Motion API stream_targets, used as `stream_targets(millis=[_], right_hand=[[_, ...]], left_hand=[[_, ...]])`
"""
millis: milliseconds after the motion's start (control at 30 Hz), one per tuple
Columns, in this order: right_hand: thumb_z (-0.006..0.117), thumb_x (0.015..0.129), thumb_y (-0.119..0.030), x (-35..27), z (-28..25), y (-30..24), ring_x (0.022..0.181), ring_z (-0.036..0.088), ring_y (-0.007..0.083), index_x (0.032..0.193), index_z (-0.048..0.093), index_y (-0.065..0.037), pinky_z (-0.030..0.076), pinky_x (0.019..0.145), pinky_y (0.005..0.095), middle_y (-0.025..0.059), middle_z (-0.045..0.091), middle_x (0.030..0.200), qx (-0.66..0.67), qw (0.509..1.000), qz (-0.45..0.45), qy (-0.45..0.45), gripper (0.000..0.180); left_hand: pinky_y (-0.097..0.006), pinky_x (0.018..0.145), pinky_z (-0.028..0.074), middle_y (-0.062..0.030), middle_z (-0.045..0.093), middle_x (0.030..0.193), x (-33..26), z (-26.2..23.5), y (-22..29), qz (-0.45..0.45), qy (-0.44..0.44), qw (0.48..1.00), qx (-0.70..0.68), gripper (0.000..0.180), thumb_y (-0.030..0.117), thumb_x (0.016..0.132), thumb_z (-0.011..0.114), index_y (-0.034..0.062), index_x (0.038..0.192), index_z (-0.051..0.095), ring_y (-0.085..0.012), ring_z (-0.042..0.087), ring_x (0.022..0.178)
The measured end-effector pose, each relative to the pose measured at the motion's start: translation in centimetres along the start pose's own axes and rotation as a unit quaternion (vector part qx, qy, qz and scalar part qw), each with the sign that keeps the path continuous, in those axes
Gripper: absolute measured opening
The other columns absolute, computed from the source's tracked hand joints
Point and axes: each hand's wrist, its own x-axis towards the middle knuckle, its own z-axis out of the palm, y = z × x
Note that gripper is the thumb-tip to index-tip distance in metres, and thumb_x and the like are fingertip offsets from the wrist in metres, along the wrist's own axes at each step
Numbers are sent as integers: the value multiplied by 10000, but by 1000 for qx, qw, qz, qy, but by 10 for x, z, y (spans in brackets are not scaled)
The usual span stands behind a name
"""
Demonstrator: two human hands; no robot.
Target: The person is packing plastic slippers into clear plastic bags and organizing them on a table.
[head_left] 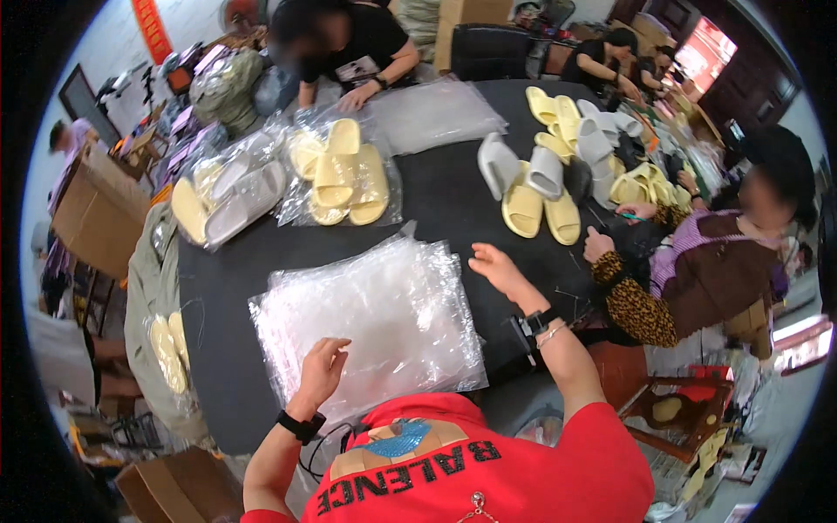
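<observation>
A stack of clear plastic bags (397,301) lies in front of me on the black tabletop (436,196). Over its near left part is my left hand (323,373), fingers loosely extended and nothing seen in them. My right hand (499,268) is just past the stack's right edge, fingers apart and holding nothing. Beyond it stand loose slippers, among them a pale yellow pair (523,212) and grey ones (547,173). Two clear-bagged lots of slippers lie past the stack: one mostly yellow (369,187), the other yellow and grey (247,209).
Another sheaf of clear bags (436,115) lies at the far side, beside a person in black (370,52). At right, a co-worker's hand (598,245) is near the slippers. Bagged yellow slippers (166,353) rest left of the table. Cardboard boxes (105,213) stand farther left.
</observation>
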Motion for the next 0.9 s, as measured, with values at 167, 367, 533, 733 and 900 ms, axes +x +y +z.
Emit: stream_targets(millis=[167, 367, 533, 733, 900], right_hand=[[615, 812, -350, -6, 45, 27, 1287, 319, 323, 1353, 336, -24, 274, 1045, 391, 220, 345, 1373, -165, 985, -53, -12, 690], [630, 800, -352, -11, 92, 42, 1322, 242, 324, 1418, 123, -17, 217, 1073, 387, 226, 238, 1424, -38, 999, -15, -9, 866], [652, 786, -310, -9, 117, 70, 1312, 246, 307, 1407, 142, 0, 223, 1070, 376, 223, 234, 1412, -100, 993, -56, 7, 861], [660, 786, -236, -14, 101, 66, 1289, 283, 303, 1365, 286, -14, 247, 1059, 387, 221, 261, 1390, -125, 989, -30, 72, 724], [633, 826, -237, -32, 107, 77, 1231, 368, 265, 1362, 259, -14, 347, 992, 373, 204, 329, 1352, 27, 993, -1, 117, 690]], left_hand=[[-418, 951, 321, -175, 424, 1278, -29, -13, -35, -125, 160, 957, 206, 488, 145, 759, 643, 90, 1216, 482, -331, 391, 1172], [-417, 1074, 199, -213, 231, 1424, -65, 5, -106, -313, 203, 927, -37, 822, 366, 804, 598, 4, 1403, 165, -346, 237, 1315], [-390, 1087, 188, -233, 193, 1437, -65, 4, -119, -276, 206, 930, -125, 871, 374, 797, 604, -2, 1413, 117, -345, 207, 1332], [-397, 1078, 208, -249, 186, 1434, -75, -2, -123, -284, 170, 937, -106, 940, 388, 754, 649, 18, 1418, 97, -362, 223, 1322], [-419, 1036, 278, -259, 289, 1385, -67, -19, -97, -437, 141, 888, -7, 1036, 395, 654, 728, 47, 1417, 120, -386, 311, 1271]])
